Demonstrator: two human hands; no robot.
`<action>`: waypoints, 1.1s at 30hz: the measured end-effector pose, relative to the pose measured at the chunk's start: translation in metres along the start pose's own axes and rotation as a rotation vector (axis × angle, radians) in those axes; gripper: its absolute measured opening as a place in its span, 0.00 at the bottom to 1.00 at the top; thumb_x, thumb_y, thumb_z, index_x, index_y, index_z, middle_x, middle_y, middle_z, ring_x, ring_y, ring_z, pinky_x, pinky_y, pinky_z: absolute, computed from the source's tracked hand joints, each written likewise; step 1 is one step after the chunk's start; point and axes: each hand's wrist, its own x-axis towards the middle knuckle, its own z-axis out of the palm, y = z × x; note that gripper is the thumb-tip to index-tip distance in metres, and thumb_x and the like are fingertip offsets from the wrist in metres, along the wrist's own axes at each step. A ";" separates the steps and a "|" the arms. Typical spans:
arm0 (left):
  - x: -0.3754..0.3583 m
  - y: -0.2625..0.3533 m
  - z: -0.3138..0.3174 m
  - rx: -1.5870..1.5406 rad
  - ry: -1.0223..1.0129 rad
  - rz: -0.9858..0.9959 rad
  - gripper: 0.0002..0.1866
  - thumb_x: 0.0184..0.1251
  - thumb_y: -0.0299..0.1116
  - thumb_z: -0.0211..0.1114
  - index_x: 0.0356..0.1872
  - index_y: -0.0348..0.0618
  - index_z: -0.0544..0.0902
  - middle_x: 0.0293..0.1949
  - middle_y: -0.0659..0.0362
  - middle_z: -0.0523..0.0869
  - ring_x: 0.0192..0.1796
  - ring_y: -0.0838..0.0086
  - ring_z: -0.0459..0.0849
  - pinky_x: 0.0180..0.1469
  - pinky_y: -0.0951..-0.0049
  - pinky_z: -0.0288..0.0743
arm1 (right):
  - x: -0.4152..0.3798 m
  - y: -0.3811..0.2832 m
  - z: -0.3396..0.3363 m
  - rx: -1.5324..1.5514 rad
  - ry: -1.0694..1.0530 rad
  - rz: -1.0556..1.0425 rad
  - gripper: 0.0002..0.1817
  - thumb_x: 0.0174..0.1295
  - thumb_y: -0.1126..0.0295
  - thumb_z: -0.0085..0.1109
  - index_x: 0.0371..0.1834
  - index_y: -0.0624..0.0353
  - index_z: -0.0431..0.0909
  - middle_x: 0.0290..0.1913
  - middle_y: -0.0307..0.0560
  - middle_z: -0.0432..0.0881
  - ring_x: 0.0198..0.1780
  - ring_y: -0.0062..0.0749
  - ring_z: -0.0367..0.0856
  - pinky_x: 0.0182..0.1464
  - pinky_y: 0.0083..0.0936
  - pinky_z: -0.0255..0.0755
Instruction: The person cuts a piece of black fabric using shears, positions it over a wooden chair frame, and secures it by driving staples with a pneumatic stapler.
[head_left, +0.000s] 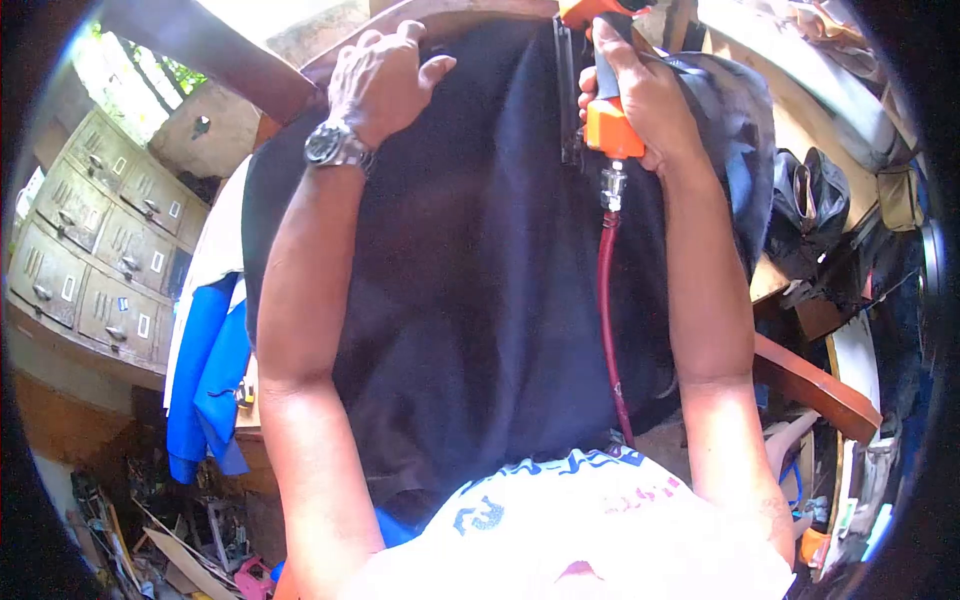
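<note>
My right hand (645, 105) is wrapped round the dark grip of an orange pneumatic staple gun (612, 130), near the top of the view. A red air hose (607, 300) runs down from the metal coupling at the gun's base. Black fabric (430, 270) spreads below both arms, over a piece with a curved wooden edge (470, 12) at the top. My left hand (380, 80), with a watch at the wrist, rests on the fabric by that edge. Its thumb stands apart and the fingers bend slightly, with nothing visible in them.
Grey metal lockers (110, 230) stand at the left, with blue cloth (208, 370) hanging nearby. A wooden bar (815, 385) juts out at the right, below a black bag (810, 200). Scrap pieces (190, 550) litter the lower left.
</note>
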 end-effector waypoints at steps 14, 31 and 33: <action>0.027 -0.009 0.017 -0.296 -0.241 -0.130 0.18 0.72 0.44 0.65 0.44 0.35 0.82 0.46 0.39 0.88 0.53 0.46 0.87 0.54 0.49 0.79 | 0.002 -0.002 0.001 -0.033 -0.014 0.057 0.26 0.74 0.44 0.59 0.51 0.59 0.79 0.31 0.43 0.85 0.27 0.28 0.85 0.31 0.31 0.85; 0.013 -0.026 -0.004 -0.530 0.045 -0.039 0.17 0.66 0.39 0.75 0.51 0.43 0.87 0.32 0.54 0.89 0.35 0.68 0.88 0.41 0.64 0.80 | 0.002 0.001 -0.005 -0.118 -0.037 0.019 0.23 0.75 0.45 0.58 0.47 0.57 0.78 0.32 0.44 0.86 0.28 0.26 0.86 0.31 0.29 0.84; 0.013 -0.035 0.006 -0.346 0.042 0.009 0.19 0.71 0.51 0.68 0.54 0.50 0.88 0.42 0.55 0.91 0.43 0.62 0.90 0.49 0.60 0.82 | 0.001 -0.003 -0.001 -0.124 -0.029 0.031 0.24 0.74 0.44 0.59 0.48 0.57 0.78 0.32 0.43 0.85 0.29 0.26 0.86 0.32 0.29 0.84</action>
